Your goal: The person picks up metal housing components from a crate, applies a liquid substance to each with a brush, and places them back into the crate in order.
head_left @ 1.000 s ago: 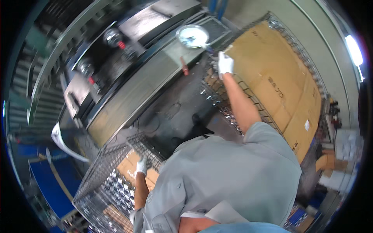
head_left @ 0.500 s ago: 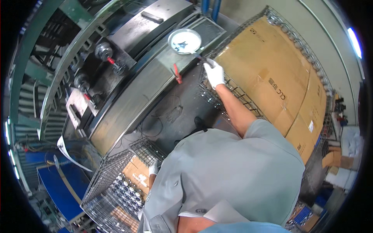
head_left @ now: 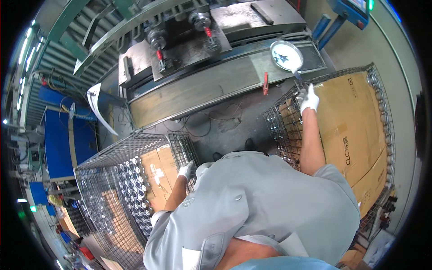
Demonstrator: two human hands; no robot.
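Note:
My left hand [head_left: 185,170], in a white glove, is closed on the upper rim of a wire basket [head_left: 180,140] at my left. Inside this basket stand rows of round metal parts [head_left: 133,189] beside cardboard sheets [head_left: 158,173]. My right hand [head_left: 309,100], also gloved, is at the near-left corner of another wire basket [head_left: 284,135], one covered with flat cardboard [head_left: 348,130]. Its fingers are partly bent around something grey that I cannot make out. Just beyond them a brush [head_left: 297,75] leans over the rim of a round pan [head_left: 272,53] of white liquid.
Ahead runs a long metal bench [head_left: 189,92] with red-handled clamps [head_left: 208,32] on the machine behind it. Red-handled pliers [head_left: 265,84] hang at its front edge. A blue control box [head_left: 353,13] stands at the far right. A cable [head_left: 198,128] lies on the floor.
My view has turned left, so bench and baskets appear shifted rightward and more level. The left hand on the basket rim shows more fully. My right hand stays by the other basket's corner.

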